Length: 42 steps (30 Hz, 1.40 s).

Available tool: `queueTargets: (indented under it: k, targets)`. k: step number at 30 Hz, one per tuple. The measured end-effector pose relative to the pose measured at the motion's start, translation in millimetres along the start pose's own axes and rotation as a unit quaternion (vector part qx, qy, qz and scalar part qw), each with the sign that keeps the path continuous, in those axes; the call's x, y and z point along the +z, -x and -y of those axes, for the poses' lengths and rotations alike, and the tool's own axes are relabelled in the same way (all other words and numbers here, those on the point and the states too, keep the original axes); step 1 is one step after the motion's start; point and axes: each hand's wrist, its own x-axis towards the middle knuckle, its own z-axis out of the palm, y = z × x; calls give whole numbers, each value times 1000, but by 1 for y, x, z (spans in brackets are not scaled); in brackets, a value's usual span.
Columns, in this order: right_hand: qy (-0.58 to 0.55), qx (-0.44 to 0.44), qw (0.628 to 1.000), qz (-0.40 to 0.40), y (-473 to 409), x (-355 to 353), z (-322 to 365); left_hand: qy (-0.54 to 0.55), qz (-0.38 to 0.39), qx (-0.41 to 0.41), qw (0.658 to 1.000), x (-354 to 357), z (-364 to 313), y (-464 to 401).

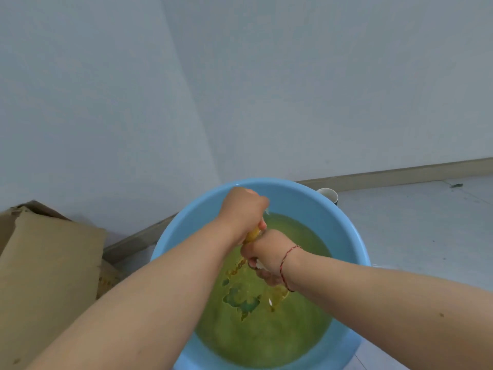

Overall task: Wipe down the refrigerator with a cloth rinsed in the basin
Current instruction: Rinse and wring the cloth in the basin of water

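Two hands, left hand [241, 210] far and right hand [268, 256] near, both clenched on a twisted yellow cloth [253, 235] above the blue basin [346, 225] of greenish water: rinsing apparently finished, wringing under way, refrigerator out of view, wiping presumably still to do.

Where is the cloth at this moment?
In the head view the yellow cloth is near the centre, gripped between the left hand and right hand, above the blue basin.

Yellow cloth [253, 234] twisted above blue basin [306, 198].
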Motion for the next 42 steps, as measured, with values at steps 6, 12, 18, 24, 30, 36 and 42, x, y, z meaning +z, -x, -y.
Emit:
queueTargets:
  k: [6,12,18,24,30,36,42]
  targets:
    - [104,-37,987,-120,-23,7,-21,-53,-48,-44,996,21,10,-3]
    - [156,-52,976,-142,-29,5,-32,111,-134,-167,970,28,23,-4]
    - [191,-62,967,-154,-33,7,-35,206,-186,-233,932,26,26,-3]
    - [243,-63,952,-173,-35,5,-33,256,-194,-260,911,22,29,-12]
    - [206,-117,954,-185,-35,-16,-20,332,-52,-229,914,8,33,-21]
    - [54,-162,982,-86,-42,-48,-9,389,59,-137,909,-16,38,-11]
    - [54,-155,984,-68,-37,-68,1,455,65,-63,886,-34,39,0]
